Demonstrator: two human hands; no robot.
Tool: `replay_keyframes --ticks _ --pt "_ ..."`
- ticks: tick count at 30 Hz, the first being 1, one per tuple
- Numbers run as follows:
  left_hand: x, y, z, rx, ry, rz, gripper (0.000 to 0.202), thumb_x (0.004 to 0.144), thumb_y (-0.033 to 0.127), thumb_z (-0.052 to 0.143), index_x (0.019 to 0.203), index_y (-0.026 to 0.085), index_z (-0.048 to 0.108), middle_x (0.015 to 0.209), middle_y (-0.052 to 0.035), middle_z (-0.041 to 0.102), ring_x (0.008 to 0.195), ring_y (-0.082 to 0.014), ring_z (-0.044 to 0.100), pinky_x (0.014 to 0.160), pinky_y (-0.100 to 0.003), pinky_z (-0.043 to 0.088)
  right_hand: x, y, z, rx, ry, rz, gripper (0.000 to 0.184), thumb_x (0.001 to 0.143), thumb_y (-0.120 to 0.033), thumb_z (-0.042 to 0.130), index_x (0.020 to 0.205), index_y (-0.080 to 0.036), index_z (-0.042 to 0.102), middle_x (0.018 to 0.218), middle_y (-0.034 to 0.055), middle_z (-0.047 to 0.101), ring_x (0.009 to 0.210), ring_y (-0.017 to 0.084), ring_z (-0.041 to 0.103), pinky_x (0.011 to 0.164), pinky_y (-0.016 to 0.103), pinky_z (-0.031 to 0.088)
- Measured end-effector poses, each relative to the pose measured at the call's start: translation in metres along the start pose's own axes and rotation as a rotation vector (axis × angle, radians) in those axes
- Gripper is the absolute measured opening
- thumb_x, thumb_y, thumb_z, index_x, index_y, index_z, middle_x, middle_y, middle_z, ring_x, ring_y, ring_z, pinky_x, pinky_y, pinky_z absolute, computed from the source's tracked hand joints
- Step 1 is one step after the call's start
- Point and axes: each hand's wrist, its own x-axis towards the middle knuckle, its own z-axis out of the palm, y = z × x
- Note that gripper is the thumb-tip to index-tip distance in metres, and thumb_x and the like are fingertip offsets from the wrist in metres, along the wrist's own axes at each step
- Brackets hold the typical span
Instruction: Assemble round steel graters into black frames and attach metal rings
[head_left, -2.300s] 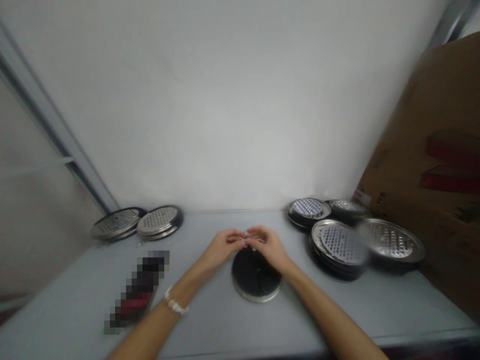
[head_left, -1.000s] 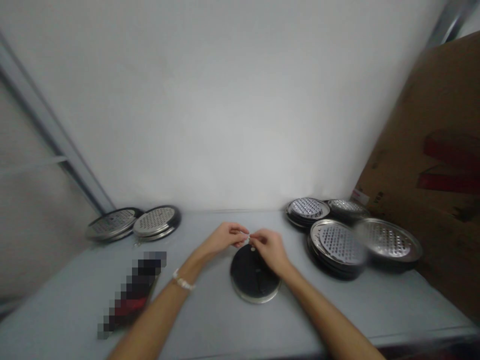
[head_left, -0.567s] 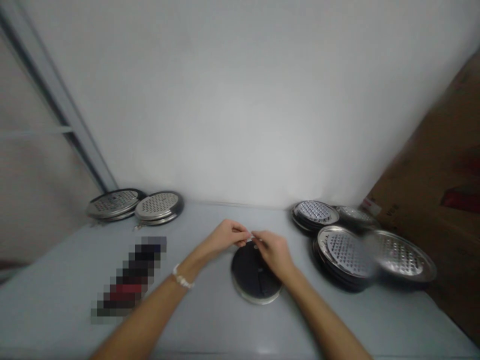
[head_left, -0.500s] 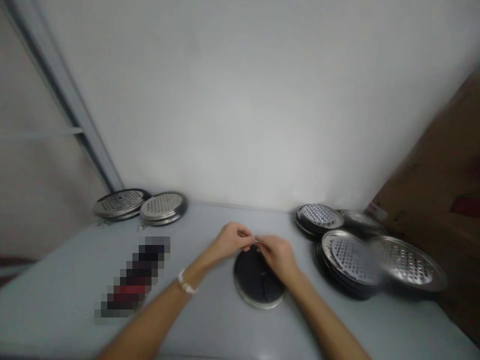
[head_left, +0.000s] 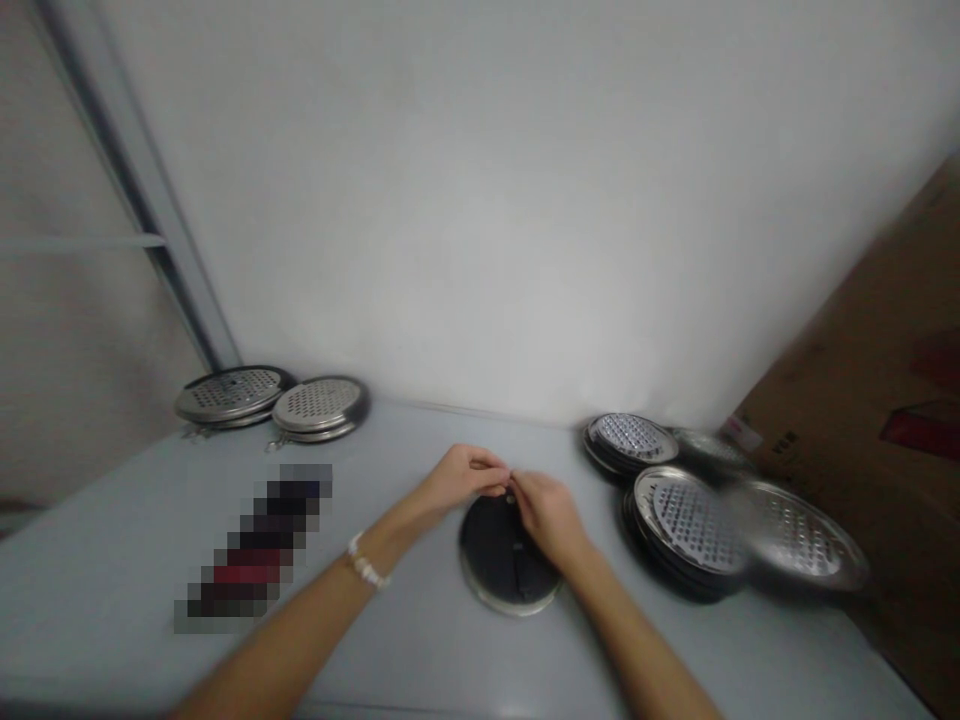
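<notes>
A round disc [head_left: 495,565] with a dark face and a pale metal rim lies on the grey table [head_left: 405,640] in front of me. Over its far edge, my left hand [head_left: 469,473] and my right hand [head_left: 547,510] meet with their fingertips pinched together. Whatever is between the fingers is too small and blurred to name. My right hand covers part of the disc's right side. A slim dark bar or slot runs across the disc's face near that hand.
Round perforated metal graters [head_left: 319,405] sit in two low piles at the back left. More grater stacks [head_left: 690,520] stand on the right, beside a cardboard box [head_left: 862,400]. A pixelated object [head_left: 255,550] lies at left. A white wall [head_left: 480,220] rises behind the table.
The view has shifted slightly. Both hands stay pinched together at the disc's far edge, with only small finger movement. The disc keeps its place beneath them.
</notes>
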Motion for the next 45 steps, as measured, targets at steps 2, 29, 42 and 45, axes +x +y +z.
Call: replay_keyframes --ticks 2,29,42,45 --pt "0.000 0.000 0.001 -0.051 0.004 -0.018 0.038 0.064 0.043 0.089 0.077 0.010 0.076 0.075 -0.0075 0.076 0.069 -0.0154 0.069 0.072 -0.027 0.057 0.000 0.001 0.002 -0.008 0.003 -0.006 0.023 0.104 -0.015 0.042 0.112 -0.018 0.063 0.093 0.0106 0.072 0.085 0.023 0.068 0.078 0.030 0.051" --pt "-0.006 -0.007 0.018 -0.337 0.106 -0.126 0.028 0.079 0.001 0.069 0.100 0.014 0.055 0.071 -0.0049 0.074 0.061 -0.0132 0.072 0.068 -0.023 0.060 -0.001 -0.003 0.000 -0.091 0.061 0.008 0.020 0.095 -0.005 0.046 0.095 -0.018 0.060 0.075 0.0035 0.065 0.067 0.018 0.059 0.062 0.025 0.040" --pt "-0.004 -0.008 0.018 -0.369 0.172 -0.108 0.031 0.078 0.000 0.074 0.090 0.017 0.051 0.066 -0.0019 0.071 0.065 -0.0130 0.072 0.071 -0.022 0.060 -0.005 -0.001 0.009 -0.141 0.069 0.002 0.024 0.090 -0.002 0.047 0.102 -0.017 0.062 0.081 0.0061 0.065 0.076 0.021 0.058 0.068 0.027 0.042" --pt "-0.001 -0.003 0.013 -0.349 0.193 -0.059 0.029 0.078 0.006 0.076 0.089 0.017 0.052 0.065 -0.0014 0.070 0.064 -0.0134 0.071 0.073 -0.025 0.061 -0.005 -0.001 0.008 -0.131 0.080 0.010 0.024 0.091 -0.002 0.046 0.102 -0.016 0.062 0.081 0.0063 0.065 0.076 0.021 0.058 0.069 0.028 0.043"
